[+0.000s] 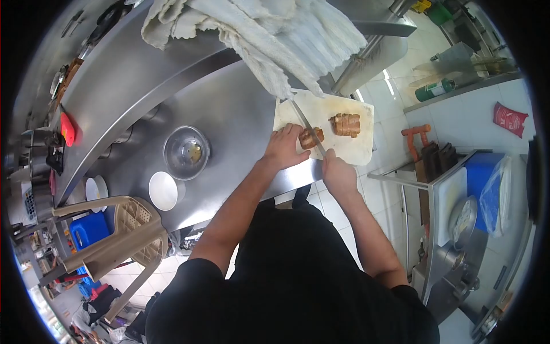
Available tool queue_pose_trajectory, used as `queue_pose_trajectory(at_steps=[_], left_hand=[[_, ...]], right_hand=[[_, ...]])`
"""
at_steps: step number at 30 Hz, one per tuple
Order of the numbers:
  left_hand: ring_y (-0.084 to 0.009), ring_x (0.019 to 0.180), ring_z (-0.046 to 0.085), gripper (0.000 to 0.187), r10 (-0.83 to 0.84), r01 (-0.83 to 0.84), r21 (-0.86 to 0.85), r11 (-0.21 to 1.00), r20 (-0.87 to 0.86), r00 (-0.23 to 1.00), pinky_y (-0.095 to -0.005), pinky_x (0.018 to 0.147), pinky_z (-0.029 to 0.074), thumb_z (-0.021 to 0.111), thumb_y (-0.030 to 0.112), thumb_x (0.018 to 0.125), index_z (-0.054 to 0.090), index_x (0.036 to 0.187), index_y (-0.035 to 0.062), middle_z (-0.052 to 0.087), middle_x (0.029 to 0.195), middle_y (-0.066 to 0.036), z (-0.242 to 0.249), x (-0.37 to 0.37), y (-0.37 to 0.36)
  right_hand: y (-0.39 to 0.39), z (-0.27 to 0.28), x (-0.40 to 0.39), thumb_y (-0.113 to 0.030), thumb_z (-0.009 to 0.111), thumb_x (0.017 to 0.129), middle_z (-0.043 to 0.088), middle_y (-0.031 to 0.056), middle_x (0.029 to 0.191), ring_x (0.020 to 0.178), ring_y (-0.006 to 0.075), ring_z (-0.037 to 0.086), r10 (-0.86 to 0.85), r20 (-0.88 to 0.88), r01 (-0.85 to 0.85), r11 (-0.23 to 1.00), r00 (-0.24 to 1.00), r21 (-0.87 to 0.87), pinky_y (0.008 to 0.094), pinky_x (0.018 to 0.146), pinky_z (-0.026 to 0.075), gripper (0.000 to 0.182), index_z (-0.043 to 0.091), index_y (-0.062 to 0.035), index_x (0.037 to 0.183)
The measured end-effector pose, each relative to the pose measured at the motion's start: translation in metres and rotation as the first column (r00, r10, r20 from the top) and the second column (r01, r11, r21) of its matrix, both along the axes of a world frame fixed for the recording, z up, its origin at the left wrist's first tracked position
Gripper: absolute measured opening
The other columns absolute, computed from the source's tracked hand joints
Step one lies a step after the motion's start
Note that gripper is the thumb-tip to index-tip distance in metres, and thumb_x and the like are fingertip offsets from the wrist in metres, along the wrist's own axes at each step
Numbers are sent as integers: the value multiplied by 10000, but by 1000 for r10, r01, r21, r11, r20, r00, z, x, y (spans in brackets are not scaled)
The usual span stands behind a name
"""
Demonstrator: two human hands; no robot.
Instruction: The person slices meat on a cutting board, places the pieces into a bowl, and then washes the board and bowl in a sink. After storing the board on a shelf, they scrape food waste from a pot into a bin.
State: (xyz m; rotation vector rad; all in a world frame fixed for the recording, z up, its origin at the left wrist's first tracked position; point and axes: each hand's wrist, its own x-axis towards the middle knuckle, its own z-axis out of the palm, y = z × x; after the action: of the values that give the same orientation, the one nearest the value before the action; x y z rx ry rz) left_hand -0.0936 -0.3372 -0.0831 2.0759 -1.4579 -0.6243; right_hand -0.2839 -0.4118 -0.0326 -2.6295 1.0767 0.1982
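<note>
— Steel counter (229, 114) holds what?
— Metal bowl (186, 152), contents unclear; empty white bowl (164, 191).
— Hands?
— On the cutting board (355, 150), left hand (285, 148) presses a meat piece (311, 138); right hand (338, 172) grips a knife (306, 127), handle hidden.

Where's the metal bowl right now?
In the head view, the metal bowl sits on the steel counter, left of the cutting board, just above a white plate.

The person wears a black short-sleeved top, its sleeves ending above the elbows, and a black apron or similar dark garment falls down the front of the body. Both forearms are bare, and the left hand (285, 148) and right hand (339, 174) carry no gloves, rings or watch that can be made out.
</note>
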Motion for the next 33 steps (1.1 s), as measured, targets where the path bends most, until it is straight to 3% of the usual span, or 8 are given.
queue_pose_trajectory(at_steps=[5, 13, 17, 24, 28, 33], left_hand=[[-304, 1173, 615, 493, -9, 10, 57, 998, -23, 1000, -470, 1015, 436, 779, 292, 798, 565, 1195, 92, 625, 1195, -112, -9, 3, -7], [-301, 1121, 638, 434, 5, -5, 6, 1000, 8, 1000, -492, 988, 442, 790, 284, 799, 586, 1141, 112, 649, 1129, -89, -21, 1, -9], [-297, 1080, 649, 423, -17, 17, -6, 1000, 5, 1000, -492, 956, 449, 792, 294, 793, 589, 1123, 124, 648, 1101, -75, -22, 4, -9], [-299, 1102, 650, 477, -43, 40, 116, 992, 28, 999, -484, 961, 455, 803, 326, 765, 583, 1139, 127, 663, 1144, -62, -16, 3, -9], [-310, 1093, 644, 496, 15, -15, 58, 998, -4, 1000, -485, 972, 455, 809, 317, 762, 576, 1157, 127, 649, 1178, -83, -17, 0, -10], [-323, 1163, 597, 556, 108, -108, -21, 994, -17, 994, -489, 993, 450, 819, 312, 758, 576, 1221, 121, 594, 1236, -99, -10, -6, -11]], right_hand=[[19, 17, -16, -119, 582, 935, 715, 208, 761, 681, 396, 734, 6, -61, -2, 998, 998, 62, 492, 615, 597, 128, 525, -25, 999], [24, 28, -22, -116, 548, 970, 721, 246, 831, 764, 438, 729, -44, -130, 68, 979, 991, 192, 528, 691, 586, 132, 515, -5, 1034], [15, -2, -10, -147, 541, 982, 719, 250, 822, 746, 444, 724, -47, -53, 57, 977, 998, 204, 541, 682, 582, 160, 514, -3, 1043], [12, -54, 24, -179, 515, 998, 713, 239, 790, 726, 442, 722, -110, 39, 102, 981, 993, 162, 540, 662, 580, 174, 517, -9, 1036], [8, -40, 16, -177, 515, 992, 712, 226, 773, 729, 423, 733, -80, 75, 70, 989, 994, 128, 523, 651, 590, 164, 523, -16, 1022], [-4, 14, -4, -163, 524, 976, 722, 211, 775, 715, 399, 741, -55, -41, 56, 998, 998, 29, 506, 643, 599, 134, 535, -32, 999]])
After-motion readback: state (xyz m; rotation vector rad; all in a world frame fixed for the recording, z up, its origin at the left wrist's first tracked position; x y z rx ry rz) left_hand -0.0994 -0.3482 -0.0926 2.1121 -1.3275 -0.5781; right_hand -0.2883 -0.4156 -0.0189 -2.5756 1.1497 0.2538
